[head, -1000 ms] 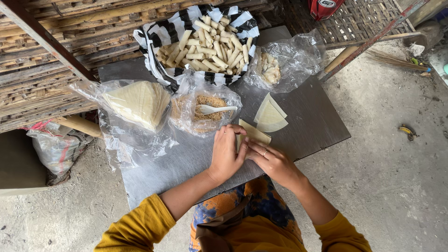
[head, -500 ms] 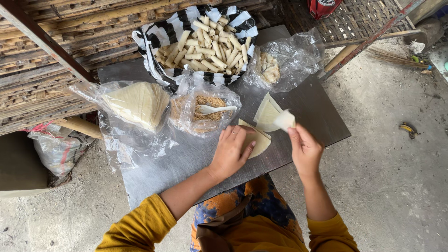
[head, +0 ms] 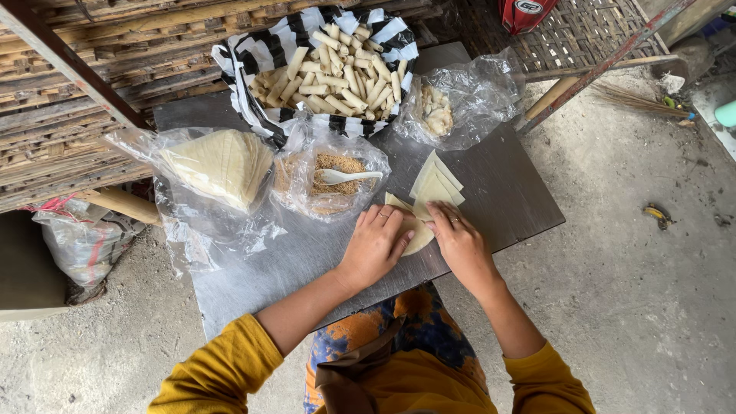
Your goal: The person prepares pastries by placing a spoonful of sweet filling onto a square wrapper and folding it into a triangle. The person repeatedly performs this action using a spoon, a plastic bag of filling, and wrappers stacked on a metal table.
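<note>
Both hands lay palm-down on the wrapper [head: 416,230] at the bench [head: 506,192] front edge: left hand [head: 376,245] flat, grip released; right hand [head: 460,241] fingers pressing its edge, grasping nothing.

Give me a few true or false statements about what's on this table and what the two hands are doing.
1. Both hands rest on a pale wrapper on the table. True: left hand, right hand.
2. A white spoon lies in the bag of brown filling. True.
3. The striped bag is empty. False: it holds many rolled sticks.
4. The stack of wrappers in plastic lies to the person's right. False: it lies to the left.
</note>
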